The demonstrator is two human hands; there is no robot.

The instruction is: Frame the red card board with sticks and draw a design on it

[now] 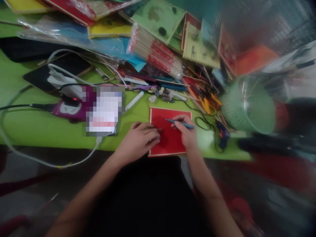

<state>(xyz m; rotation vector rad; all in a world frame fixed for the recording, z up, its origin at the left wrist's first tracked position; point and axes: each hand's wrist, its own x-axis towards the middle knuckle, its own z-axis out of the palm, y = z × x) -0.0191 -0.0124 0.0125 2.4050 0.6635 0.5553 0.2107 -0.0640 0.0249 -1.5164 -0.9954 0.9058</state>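
Note:
A square red board (170,141) with pale strips along its edges lies at the table's front edge. My right hand (189,135) holds a slim blue pen (188,125) above the board's right half, its thin end pointing left. Whether the tip touches the red surface, I cannot tell. Over the board's left edge rests my left hand (143,138), fingers loosely bent and spread, with nothing seen in them.
A phone (105,112) with a blurred screen lies left, by a purple power strip (61,110). Small stones (165,94), a white marker (134,100) and bundled sticks (155,51) lie beyond. Right are a glue gun (223,135), orange-handled scissors (209,106) and a green basket (249,105).

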